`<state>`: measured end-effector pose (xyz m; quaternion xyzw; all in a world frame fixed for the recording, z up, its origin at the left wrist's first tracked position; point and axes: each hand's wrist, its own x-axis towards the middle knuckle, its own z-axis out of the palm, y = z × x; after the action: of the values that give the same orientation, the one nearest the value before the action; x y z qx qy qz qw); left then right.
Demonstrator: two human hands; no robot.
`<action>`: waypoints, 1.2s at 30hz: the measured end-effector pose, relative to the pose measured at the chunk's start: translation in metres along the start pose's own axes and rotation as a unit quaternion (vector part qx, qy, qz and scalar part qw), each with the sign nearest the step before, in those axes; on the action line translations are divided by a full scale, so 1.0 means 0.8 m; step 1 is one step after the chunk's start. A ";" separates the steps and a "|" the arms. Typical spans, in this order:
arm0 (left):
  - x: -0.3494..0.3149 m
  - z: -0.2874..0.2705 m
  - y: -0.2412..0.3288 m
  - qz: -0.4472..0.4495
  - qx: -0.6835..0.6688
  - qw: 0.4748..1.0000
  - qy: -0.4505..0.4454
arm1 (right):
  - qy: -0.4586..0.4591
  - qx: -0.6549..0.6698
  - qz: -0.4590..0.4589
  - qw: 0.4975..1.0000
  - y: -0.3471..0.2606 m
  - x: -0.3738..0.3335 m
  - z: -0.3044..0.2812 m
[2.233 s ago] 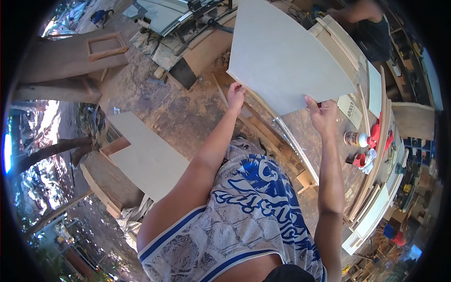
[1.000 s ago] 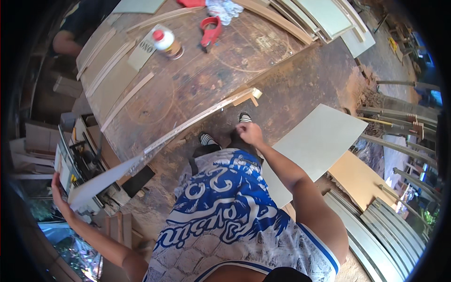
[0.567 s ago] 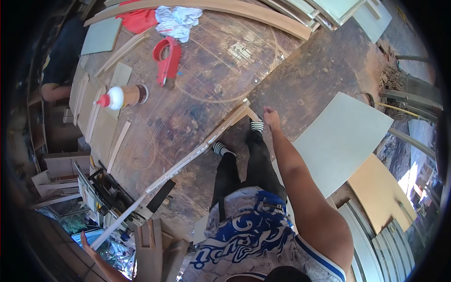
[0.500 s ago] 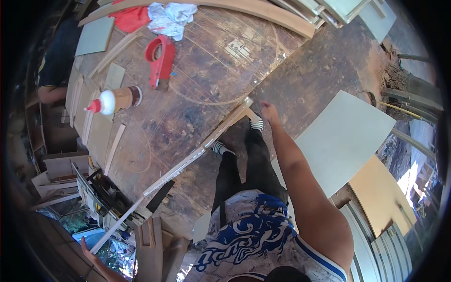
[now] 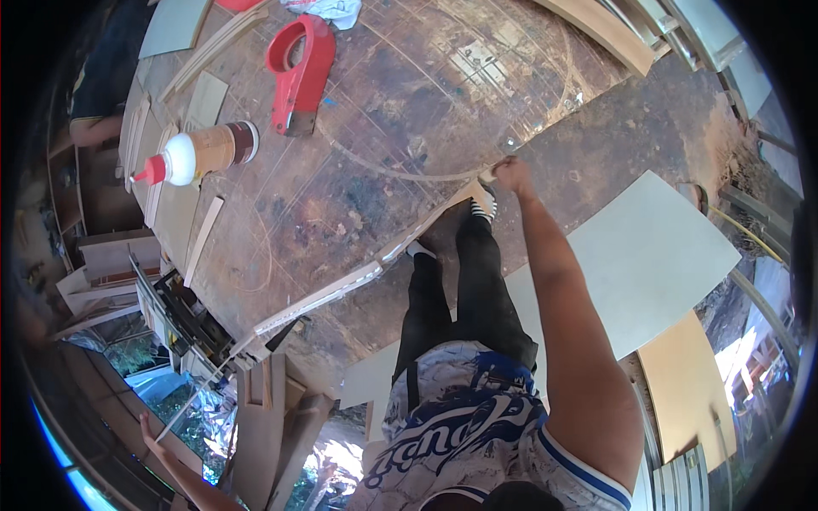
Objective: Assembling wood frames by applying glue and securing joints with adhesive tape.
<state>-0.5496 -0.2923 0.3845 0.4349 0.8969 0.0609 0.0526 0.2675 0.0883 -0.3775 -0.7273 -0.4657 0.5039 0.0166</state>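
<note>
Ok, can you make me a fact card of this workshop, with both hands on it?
Left hand: by a thin pale strip; grip unclear
Right hand: by a small wood piece at the table's edge; grip unclear
Table: white bottle with red cap, red tape holder, white cloth
On the right: big pale board

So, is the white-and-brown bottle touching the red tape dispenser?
Apart: the head view shows bare tabletop between the bottle and the red tape dispenser.
</note>
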 end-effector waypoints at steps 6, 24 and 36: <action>0.015 0.011 -0.021 -0.023 -0.016 0.999 0.027 | 0.131 -0.154 -0.066 0.977 -0.023 -0.100 -0.204; 0.079 0.076 -0.121 -0.167 -0.396 0.897 0.101 | 0.251 -0.321 -0.290 0.866 -0.344 -0.364 -0.501; 0.055 0.079 -0.092 -0.177 -0.333 0.918 0.126 | 0.141 -0.441 -0.300 0.834 -0.409 -0.229 -0.470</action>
<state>-0.6245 -0.2986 0.3086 0.2153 0.8861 0.4002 0.0909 0.3222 0.3133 0.1004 -0.5452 -0.8265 0.1075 -0.0905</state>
